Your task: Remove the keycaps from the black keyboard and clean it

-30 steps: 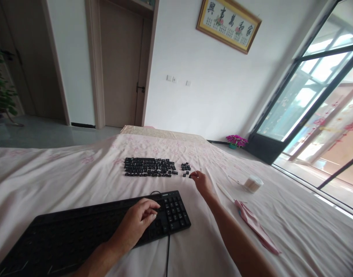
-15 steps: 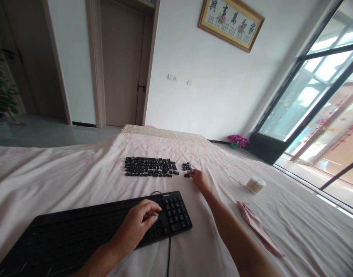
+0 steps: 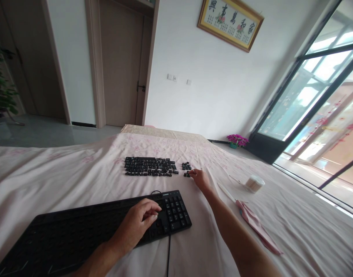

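1. Keyboard [image 3: 86, 227]: black, wired, most of its main field stripped of caps and showing bare sockets; only the number pad at its right end carries caps. It lies on the bed [image 3: 49, 173], on a pale pink flowered sheet, nearest the viewer
2. Left hand [image 3: 138, 223]: rests palm down on the keyboard just left of the number pad, fingers curled loosely; this grip encloses nothing visible
3. Right hand [image 3: 199, 178]: stretched beyond the keyboard's right end, fingertips pinched at a loose keycap [image 3: 188, 175]; whether the grip has hold of it cannot be told
4. Removed keycaps [image 3: 149, 167]: laid in ordered rows beyond the keyboard, with a small cluster [image 3: 186, 166] just right of them, beside the right hand
5. Right of the keyboard: a pink folded cloth [image 3: 257, 227] and, farther off, a round tub of cotton swabs [image 3: 253, 183]. Nothing lies between the hands and the caps
6. Long axis: the keyboard runs left to right, its right end angled away from the viewer; the cable [image 3: 168, 254] leaves near that end toward the viewer
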A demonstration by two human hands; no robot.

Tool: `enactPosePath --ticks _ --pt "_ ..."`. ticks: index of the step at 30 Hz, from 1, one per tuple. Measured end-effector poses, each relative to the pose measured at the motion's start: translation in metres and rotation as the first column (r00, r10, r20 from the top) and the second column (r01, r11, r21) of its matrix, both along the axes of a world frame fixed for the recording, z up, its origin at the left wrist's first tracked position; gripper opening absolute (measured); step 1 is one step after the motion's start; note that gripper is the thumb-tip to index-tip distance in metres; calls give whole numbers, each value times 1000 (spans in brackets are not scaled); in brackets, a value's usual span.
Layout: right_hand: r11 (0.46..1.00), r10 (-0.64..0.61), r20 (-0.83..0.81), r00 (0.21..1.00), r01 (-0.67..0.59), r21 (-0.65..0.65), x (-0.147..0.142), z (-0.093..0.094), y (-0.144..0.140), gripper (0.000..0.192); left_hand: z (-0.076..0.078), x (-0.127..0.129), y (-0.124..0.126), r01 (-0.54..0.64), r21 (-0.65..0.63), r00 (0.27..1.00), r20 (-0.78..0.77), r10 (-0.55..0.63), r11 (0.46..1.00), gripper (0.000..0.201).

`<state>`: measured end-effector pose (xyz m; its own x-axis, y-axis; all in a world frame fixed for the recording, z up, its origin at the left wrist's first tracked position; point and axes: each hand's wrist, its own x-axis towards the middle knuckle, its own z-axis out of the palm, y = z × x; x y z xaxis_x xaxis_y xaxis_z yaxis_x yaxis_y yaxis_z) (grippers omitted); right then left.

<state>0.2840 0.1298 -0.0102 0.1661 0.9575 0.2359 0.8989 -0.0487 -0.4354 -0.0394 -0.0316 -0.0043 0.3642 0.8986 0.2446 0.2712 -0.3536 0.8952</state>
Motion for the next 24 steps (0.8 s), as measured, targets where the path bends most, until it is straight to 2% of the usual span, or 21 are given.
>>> enactPosePath --ticks 6,10,13,14,16,18,21,24 --pt "998 8 -42 999 -5 59 -5 11 -12 26 -1 0 1 7 16 1000 -5 -7 1000 17" --pt "993 45 -108 993 -33 109 -16 27 -28 51 -1 -1 0 3 30 1000 -15 -2 1000 18" --pt "980 177 -195 965 -154 127 -36 43 -48 67 1 -2 0 3 25 1000 -11 -3 1000 20" --pt "957 276 -251 928 -243 158 -46 49 -57 68 1 -2 -1 6 22 1000 -8 -6 1000 20" --pt "893 442 -266 856 -394 218 -66 59 -77 64 3 -3 -1 14 14 1000 -2 -14 1000 22" --pt "844 535 -257 805 -498 200 -85 67 -100 59 3 -3 -1 11 7 1000 1 -11 1000 22" --pt "807 585 -325 743 -573 143 -108 71 -130 47 5 -3 -3 -5 15 1000 -13 5 1000 21" --pt "757 619 -439 651 -644 111 -120 66 -150 33 6 -3 -6 0 45 999 -46 2 999 20"
